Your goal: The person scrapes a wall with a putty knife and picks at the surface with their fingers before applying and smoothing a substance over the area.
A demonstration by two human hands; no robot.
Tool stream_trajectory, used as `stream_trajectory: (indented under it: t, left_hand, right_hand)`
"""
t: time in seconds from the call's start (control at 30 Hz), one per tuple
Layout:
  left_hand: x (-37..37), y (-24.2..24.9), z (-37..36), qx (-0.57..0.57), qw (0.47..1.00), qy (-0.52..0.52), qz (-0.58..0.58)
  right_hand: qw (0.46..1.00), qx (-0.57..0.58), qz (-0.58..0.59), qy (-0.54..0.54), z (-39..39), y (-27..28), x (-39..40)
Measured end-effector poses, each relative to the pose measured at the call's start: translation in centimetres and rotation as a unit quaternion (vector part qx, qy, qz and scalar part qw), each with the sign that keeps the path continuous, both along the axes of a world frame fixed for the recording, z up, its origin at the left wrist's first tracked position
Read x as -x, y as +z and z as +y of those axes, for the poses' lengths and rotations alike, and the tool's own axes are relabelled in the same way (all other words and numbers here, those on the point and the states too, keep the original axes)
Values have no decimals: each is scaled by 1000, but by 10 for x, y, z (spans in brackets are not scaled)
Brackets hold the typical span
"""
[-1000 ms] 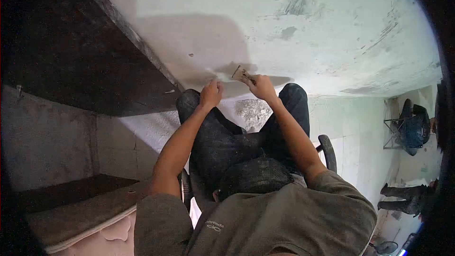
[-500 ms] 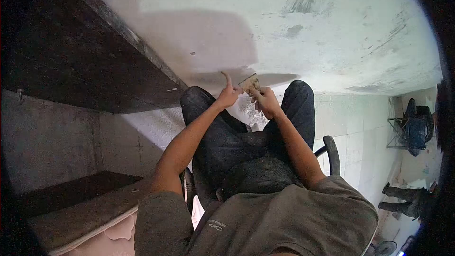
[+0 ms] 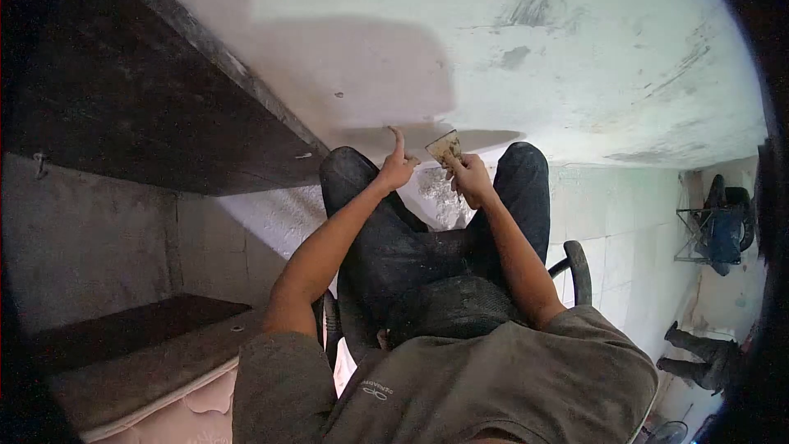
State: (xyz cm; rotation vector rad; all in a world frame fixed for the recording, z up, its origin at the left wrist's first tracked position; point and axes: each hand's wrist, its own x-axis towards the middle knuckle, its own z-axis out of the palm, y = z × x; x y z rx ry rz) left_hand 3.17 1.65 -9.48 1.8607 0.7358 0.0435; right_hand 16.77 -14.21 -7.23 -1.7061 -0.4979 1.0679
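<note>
Putty knife (image 3: 445, 145) sits in the right hand (image 3: 472, 180), fingers wrapped at its base; the smeared blade points forward, toward the wall (image 3: 575, 82). Left hand (image 3: 398, 172) is just beside the blade — index finger extended, other fingers partly curled, no object visible in its grasp. Bent knees (image 3: 523, 166) flank both hands. Pale, scuffed wall spreads ahead of them; dark panel (image 3: 164, 90) lies left of the left hand. Armrest (image 3: 580, 273) — behind and right of the right hand.

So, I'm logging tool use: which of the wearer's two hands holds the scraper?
The right hand: it grips the scraper, whose blade sticks out ahead of it. The left hand, with one finger extended, shows no tool.
</note>
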Motion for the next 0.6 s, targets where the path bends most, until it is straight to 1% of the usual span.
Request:
stream_trajectory:
  t: [0.1,0.17,0.27,0.33,0.47,0.6]
  left_hand:
    - [4,-3,-3,9,1000,1,27]
    - [6,-6,-1,-72,997,-12,1]
    - [5,0,1,-50,998,-21,23]
    - [3,-5,3,-52,998,-19,19]
    - [3,-4,-1,-54,998,-8,27]
    - [1,-11,-2,-64,998,-6,11]
  right_hand:
    - [1000,8,-21,2,-2,1,5]
    - [998,18,-63,25,-2,4,4]
    - [996,19,-79,25,-1,4,2]
    - [994,25,-100,29,-1,-6,-2]
    - [988,45,-131,63,-3,-27,-4]
    - [983,46,-147,95,-3,-28,-4]
